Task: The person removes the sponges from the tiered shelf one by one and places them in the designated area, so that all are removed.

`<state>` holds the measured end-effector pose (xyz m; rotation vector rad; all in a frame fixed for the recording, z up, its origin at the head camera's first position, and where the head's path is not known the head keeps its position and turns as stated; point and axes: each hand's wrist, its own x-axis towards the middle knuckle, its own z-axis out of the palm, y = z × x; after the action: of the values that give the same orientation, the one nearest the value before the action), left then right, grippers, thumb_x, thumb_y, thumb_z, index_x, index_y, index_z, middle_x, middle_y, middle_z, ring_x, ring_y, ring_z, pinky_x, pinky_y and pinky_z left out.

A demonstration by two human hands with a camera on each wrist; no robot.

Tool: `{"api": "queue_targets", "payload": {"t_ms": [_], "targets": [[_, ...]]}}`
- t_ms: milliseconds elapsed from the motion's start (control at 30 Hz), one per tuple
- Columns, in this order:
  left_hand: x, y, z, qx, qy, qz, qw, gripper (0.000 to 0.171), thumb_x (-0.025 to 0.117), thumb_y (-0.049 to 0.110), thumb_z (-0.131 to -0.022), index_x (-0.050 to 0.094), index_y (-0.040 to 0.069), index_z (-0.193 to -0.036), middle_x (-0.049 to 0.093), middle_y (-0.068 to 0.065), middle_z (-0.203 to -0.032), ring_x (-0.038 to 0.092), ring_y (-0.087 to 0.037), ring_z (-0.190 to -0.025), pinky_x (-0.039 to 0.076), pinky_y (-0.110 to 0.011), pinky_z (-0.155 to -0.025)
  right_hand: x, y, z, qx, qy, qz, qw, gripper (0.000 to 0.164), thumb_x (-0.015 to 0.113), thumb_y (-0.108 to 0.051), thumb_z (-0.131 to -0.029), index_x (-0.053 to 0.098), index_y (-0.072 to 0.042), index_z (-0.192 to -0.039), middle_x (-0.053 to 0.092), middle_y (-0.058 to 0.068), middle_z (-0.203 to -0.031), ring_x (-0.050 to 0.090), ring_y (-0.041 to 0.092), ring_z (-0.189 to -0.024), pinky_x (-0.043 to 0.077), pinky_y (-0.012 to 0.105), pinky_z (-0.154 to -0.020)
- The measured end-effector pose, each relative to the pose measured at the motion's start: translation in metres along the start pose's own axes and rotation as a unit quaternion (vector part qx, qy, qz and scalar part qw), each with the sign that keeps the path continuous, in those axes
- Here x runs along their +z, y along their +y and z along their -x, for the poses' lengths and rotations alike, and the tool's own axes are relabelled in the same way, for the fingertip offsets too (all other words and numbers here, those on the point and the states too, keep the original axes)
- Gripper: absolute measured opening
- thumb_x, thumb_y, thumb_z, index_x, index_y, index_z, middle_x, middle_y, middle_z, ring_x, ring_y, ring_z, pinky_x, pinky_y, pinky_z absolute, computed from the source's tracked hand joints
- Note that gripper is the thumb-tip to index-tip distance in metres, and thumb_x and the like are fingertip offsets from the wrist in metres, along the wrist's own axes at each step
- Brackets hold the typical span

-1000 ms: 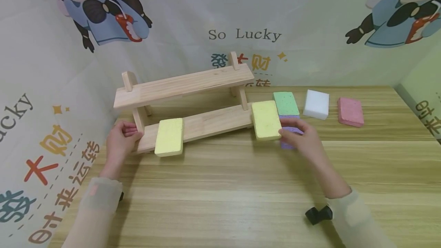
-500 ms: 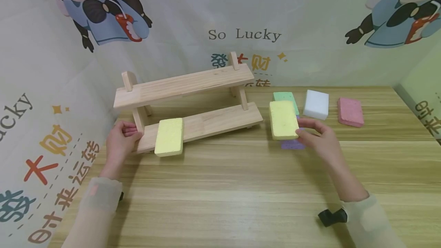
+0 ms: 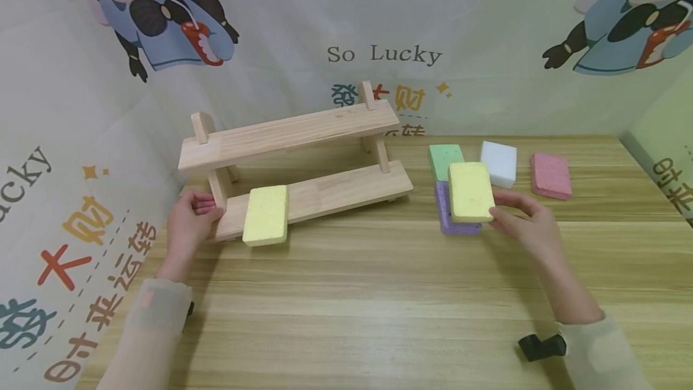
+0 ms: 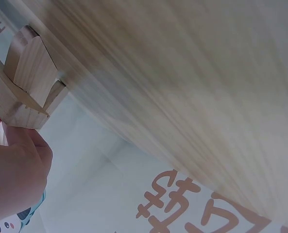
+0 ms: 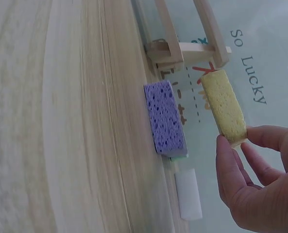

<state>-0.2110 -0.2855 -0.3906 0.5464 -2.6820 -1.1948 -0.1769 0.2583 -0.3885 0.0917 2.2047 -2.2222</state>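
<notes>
My right hand [image 3: 527,230] pinches a yellow sponge [image 3: 470,192] by its right edge and holds it above the table, partly over a purple sponge [image 3: 445,221]. In the right wrist view the yellow sponge [image 5: 225,107] is clearly raised off the tabletop between thumb and fingers. My left hand [image 3: 189,218] grips the lower left end of a two-tier wooden rack [image 3: 352,188]; in the left wrist view its fingers curl at the rack's wooden end [image 4: 25,114]. Another yellow sponge [image 3: 266,215] lies on the lower shelf's left part, overhanging the front edge.
Behind the purple sponge lies a green sponge [image 3: 445,158]. A white sponge [image 3: 500,164] and a pink sponge [image 3: 551,176] stand farther right on the wooden table [image 3: 346,306]. A printed cloth [image 3: 292,23] hangs behind and along the left side.
My right hand has carried the yellow sponge rightward, away from the rack's right end to over the purple sponge. The left hand, rack and other yellow sponge have stayed put.
</notes>
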Motion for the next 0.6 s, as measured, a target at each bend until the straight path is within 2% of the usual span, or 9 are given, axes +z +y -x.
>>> {"api": "queue_targets", "payload": {"t_ms": [167,400,600], "targets": [[0.0,0.0,0.0,-0.001,0.001,-0.001,1.0,0.034,0.071,0.01,-0.091,0.057,-0.001,-0.12,0.067,-0.014,-0.112,0.048,0.01,-0.072,0.042,-0.005,-0.063,-0.009,0.002,-0.002,0.005,0.009,-0.012,1.0,0.023,0.069,-0.003,-0.091,0.066,-0.02,-0.106,0.064,-0.014,-0.103,0.069,-0.001,-0.082,0.057,0.015,-0.078],[0.001,-0.001,-0.001,0.004,-0.001,0.007,1.0,0.035,0.07,0.007,-0.091,0.056,-0.004,-0.121,0.066,-0.016,-0.112,0.047,0.012,-0.071,0.043,-0.003,-0.063,-0.021,0.005,-0.004,0.023,0.021,0.003,1.0,0.023,0.069,-0.003,-0.092,0.063,-0.019,-0.107,0.062,-0.015,-0.102,0.067,-0.003,-0.081,0.057,0.014,-0.077],[0.0,0.0,0.0,0.001,-0.002,0.005,1.0,0.034,0.07,0.008,-0.091,0.056,-0.003,-0.121,0.066,-0.015,-0.113,0.048,0.011,-0.073,0.043,-0.003,-0.064,-0.03,0.006,-0.003,0.021,0.025,-0.001,0.999,0.022,0.071,-0.005,-0.091,0.065,-0.022,-0.104,0.063,-0.016,-0.1,0.068,-0.003,-0.08,0.057,0.013,-0.075]]}}
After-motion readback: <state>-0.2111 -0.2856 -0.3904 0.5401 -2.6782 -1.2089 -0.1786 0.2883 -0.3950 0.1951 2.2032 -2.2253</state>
